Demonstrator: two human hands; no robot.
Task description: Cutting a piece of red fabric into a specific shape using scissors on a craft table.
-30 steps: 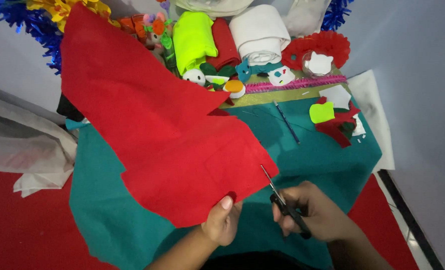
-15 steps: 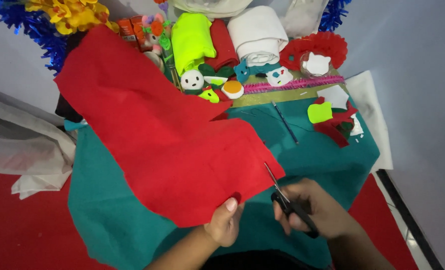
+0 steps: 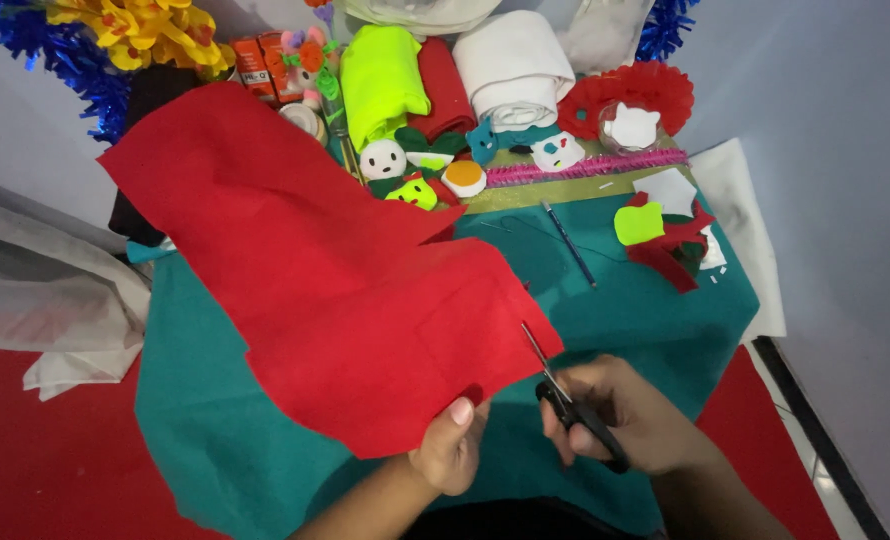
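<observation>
A large sheet of red felt (image 3: 325,290) lies tilted across a teal felt sheet (image 3: 225,450). My left hand (image 3: 452,445) pinches the red felt's near edge, thumb on top. My right hand (image 3: 620,415) grips black-handled scissors (image 3: 565,395), whose blades point up and left into the red felt's right edge, just beside my left hand.
Behind the felt lie rolled fabrics in neon yellow (image 3: 380,80), red and white (image 3: 510,65), small felt figures (image 3: 415,170), a pink trim strip (image 3: 585,168), a blue pen (image 3: 568,243) and felt scraps (image 3: 665,235). Blue tinsel and yellow flowers (image 3: 135,25) sit far left. White cloth (image 3: 45,300) lies at left.
The red felt has shifted a little down and right. The scissors' blades sit slightly further into its right edge. Both hands keep their hold.
</observation>
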